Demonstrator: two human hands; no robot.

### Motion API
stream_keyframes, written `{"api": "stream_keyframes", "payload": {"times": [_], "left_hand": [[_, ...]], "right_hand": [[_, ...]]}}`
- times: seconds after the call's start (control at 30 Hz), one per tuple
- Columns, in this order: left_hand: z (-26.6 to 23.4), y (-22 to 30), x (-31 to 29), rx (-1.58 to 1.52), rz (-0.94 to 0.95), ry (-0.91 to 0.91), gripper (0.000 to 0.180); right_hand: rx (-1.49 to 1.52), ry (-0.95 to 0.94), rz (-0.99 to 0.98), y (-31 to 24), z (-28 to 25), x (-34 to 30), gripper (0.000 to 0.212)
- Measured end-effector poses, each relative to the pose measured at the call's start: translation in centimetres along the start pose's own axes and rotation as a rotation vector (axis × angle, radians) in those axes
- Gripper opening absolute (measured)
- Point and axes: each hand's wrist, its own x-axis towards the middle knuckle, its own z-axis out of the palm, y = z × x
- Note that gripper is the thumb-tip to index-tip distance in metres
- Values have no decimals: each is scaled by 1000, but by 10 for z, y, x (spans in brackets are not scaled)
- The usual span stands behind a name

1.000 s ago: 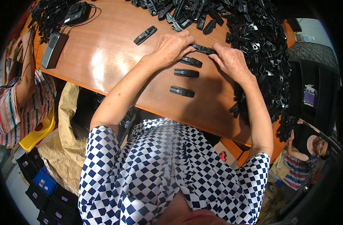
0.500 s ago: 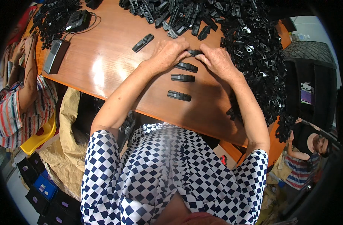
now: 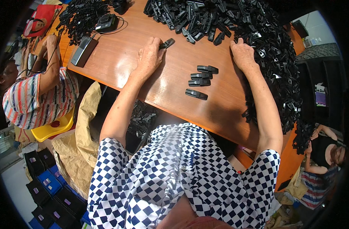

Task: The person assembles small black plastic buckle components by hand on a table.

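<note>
My left hand [image 3: 149, 57] is at the left of the table, its fingers closed on the lower end of a long black plastic part [image 3: 167, 43]. Over at the inner edge of the heap of small black pieces [image 3: 272, 57] is my right hand [image 3: 242, 55], fingers curled together; whatever they hold is hidden. Between my hands, nearer to me, several similar black parts lie in a loose column: the top one [image 3: 207, 69], two close below it [image 3: 201, 76] [image 3: 199, 82], and the nearest one [image 3: 196, 94].
A pile of long black parts [image 3: 197, 19] covers the far side. At left stand a grey box-shaped device [image 3: 84, 51] and a black corded device [image 3: 107, 23], beside more small black pieces [image 3: 81, 19]. One person [image 3: 41, 95] sits at left, another [image 3: 323, 152] at right.
My hands have parted. The part they held now lies atop the column. My left hand has moved left to the separate black part, my right hand rightward to the heap. The view has shifted.
</note>
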Motion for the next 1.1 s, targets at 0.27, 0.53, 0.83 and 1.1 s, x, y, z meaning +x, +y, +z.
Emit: {"api": "stream_keyframes", "payload": {"times": [0.27, 0.53, 0.83, 1.1], "left_hand": [[43, 49, 2, -238, 300, -219, 17], [50, 65, 7, -296, 361, -332, 19], [55, 55, 10, -271, 388, -303, 19], [56, 62, 15, -328, 450, -293, 16]], "right_hand": [[83, 234, -17, -6, 0, -26, 8], [1755, 187, 488, -48, 25, -67, 27], [789, 86, 46, -34, -31, -88, 18], [702, 139, -43, -32, -49, -77, 18]]}}
